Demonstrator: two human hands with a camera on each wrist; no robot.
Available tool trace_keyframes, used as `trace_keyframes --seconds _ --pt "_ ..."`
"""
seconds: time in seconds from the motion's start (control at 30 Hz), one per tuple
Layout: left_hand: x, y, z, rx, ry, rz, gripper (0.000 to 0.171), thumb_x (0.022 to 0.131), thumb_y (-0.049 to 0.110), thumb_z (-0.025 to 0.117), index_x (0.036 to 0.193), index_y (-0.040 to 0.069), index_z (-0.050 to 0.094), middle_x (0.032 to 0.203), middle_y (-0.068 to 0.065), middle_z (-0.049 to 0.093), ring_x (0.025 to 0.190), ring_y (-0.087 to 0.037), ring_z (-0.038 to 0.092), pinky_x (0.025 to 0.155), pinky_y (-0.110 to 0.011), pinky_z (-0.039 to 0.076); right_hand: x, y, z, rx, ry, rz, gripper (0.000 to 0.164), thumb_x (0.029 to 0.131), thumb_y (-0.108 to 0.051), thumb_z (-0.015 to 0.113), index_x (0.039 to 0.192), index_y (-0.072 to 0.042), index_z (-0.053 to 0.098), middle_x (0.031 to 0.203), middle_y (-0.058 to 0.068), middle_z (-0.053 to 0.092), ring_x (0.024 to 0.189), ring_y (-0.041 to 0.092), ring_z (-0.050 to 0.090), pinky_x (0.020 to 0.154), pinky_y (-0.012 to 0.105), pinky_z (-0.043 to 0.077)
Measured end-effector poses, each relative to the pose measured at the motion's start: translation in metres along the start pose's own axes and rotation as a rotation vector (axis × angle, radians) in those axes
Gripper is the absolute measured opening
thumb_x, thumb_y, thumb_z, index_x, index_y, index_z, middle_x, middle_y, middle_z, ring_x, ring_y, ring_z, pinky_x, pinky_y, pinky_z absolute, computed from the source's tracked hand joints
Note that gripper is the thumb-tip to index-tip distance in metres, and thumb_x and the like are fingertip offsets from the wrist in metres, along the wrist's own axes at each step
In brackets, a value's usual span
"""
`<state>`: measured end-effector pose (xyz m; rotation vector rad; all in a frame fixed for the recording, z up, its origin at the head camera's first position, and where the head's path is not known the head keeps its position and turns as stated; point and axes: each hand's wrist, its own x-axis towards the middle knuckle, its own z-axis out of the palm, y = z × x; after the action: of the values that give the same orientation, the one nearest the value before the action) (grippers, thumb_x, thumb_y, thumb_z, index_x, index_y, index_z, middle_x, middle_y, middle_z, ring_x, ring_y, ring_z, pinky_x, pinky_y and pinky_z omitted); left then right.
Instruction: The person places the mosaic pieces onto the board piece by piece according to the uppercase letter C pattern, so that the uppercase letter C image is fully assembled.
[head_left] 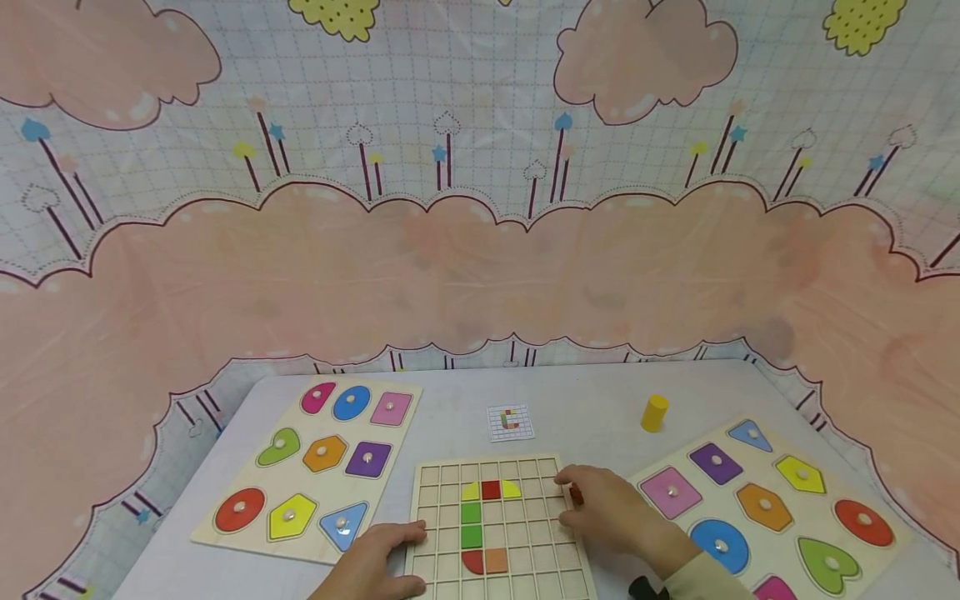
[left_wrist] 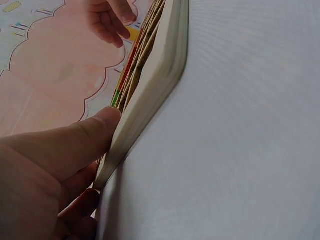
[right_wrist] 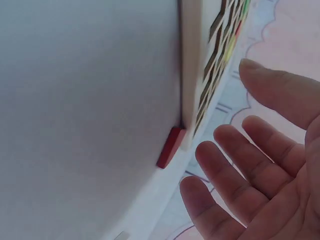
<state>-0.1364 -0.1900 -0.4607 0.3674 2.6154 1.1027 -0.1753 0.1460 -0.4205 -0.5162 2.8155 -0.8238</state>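
A square wooden grid board (head_left: 573,575) lies in front of me, with flat coloured pieces in some cells. Two yellow quarter rounds flank a red square (head_left: 491,490) in one row; below are two green squares (head_left: 471,525), a red quarter round (head_left: 472,562) and an orange square (head_left: 497,561). At the board's left edge is my left hand (head_left: 367,562), thumb and fingertips touching the side. My right hand (head_left: 611,508) hovers by the right edge, fingers spread and loosely bent, holding nothing. Beside the board, the right wrist view shows a small red block (right_wrist: 171,147) on the table.
Peg puzzle boards with knobbed shapes lie to the left (head_left: 300,492) and right (head_left: 806,533). Behind the grid board is a small pattern card (head_left: 511,422). A yellow cylinder (head_left: 654,413) stands at the back right. A patterned cloth (head_left: 480,275) hangs behind the table.
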Motion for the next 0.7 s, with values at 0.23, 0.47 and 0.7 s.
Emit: trace_keyframes --seconds 0.23,0.47,0.7 --pt "-0.001 0.0 -0.001 0.001 0.001 0.004 0.051 0.075 0.019 0.088 0.121 0.006 0.069 0.131 -0.009 0.064 0.123 -0.043 0.052 0.101 -0.065 0.04 -0.002 0.012 0.0 0.011 0.022 -0.013 0.037 0.083 -0.011 0.077 0.117 -0.003 0.065 0.109 0.005 0.068 0.102 0.026 0.062 0.095 0.054 0.05" --pt "-0.001 0.001 -0.001 -0.004 0.003 -0.007 0.052 0.075 0.019 0.088 0.121 0.006 0.069 0.131 -0.009 0.064 0.124 -0.043 0.052 0.102 -0.064 0.04 -0.002 0.017 0.0 0.002 0.012 -0.003 0.036 0.083 -0.009 0.077 0.116 -0.002 0.065 0.103 0.003 0.067 0.097 0.023 0.063 0.091 0.05 0.052" --pt "0.0 0.001 0.0 0.006 0.0 -0.008 0.051 0.075 0.021 0.089 0.12 0.007 0.069 0.131 -0.009 0.064 0.124 -0.043 0.052 0.102 -0.065 0.04 -0.003 0.02 0.0 0.013 0.022 0.011 0.043 0.082 -0.007 0.077 0.121 0.001 0.063 0.107 0.008 0.069 0.104 0.029 0.063 0.096 0.053 0.049"
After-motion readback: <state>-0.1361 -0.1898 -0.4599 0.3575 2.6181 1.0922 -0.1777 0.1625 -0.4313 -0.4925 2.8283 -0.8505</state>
